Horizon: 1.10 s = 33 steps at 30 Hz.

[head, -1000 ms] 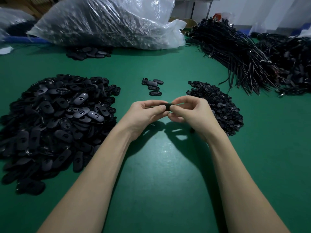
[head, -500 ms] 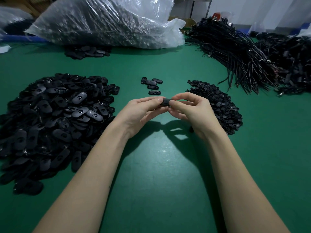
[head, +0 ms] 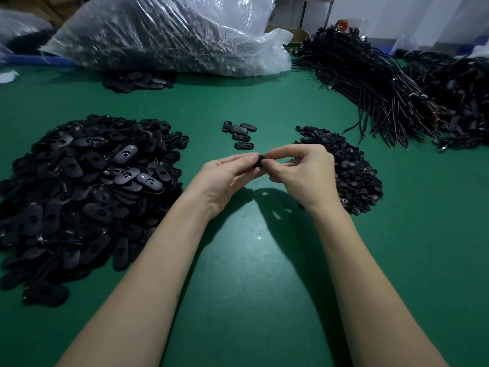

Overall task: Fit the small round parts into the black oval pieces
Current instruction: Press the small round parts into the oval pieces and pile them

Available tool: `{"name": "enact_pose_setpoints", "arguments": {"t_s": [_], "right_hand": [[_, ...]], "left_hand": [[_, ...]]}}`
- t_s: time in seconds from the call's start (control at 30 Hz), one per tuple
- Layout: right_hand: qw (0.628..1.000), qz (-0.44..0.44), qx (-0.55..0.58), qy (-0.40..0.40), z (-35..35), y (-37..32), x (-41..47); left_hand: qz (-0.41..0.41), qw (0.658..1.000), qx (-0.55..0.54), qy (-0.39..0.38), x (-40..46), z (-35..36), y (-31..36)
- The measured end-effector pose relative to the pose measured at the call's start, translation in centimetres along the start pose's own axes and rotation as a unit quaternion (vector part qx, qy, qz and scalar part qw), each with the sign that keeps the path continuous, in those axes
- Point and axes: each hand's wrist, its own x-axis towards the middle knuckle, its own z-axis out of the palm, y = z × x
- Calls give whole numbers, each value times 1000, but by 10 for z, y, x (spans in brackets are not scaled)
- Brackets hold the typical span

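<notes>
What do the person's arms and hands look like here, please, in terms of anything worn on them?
Both forearms are bare right down to the bottom edge of the picture, with no sleeves in view. The left hand and the right hand wear no gloves, and no watch, bracelet or ring shows on either. No markings are visible. The fingernails look short and unpainted, though the dim light makes that hard to confirm.

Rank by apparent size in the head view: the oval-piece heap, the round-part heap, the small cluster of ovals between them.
1. Big heap of black oval plastic pieces.
2. Heap of small black round parts.
3. Cluster of five black ovals, lying farther from the camera, yet plainly smallest.
</notes>
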Motion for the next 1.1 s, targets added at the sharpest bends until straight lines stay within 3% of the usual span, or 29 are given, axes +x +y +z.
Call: {"name": "enact_pose_setpoints", "arguments": {"t_s": [0.17,0.33,0.43,1.1], "right_hand": [[999,14,-15,-26,0,-1,1],[984,92,143,-54,-7,-7,-2],[976,110,180,-52,-9,-9,-1],[978,126,159,-43,-8,-8,-1]], "left_hand": [[9,1000,3,15,-1,2,-1],[11,1000,-2,21,-2,4,1],[12,1000,3,17,-3,3,2],[25,999,39,-22,-1,-2,0]]}}
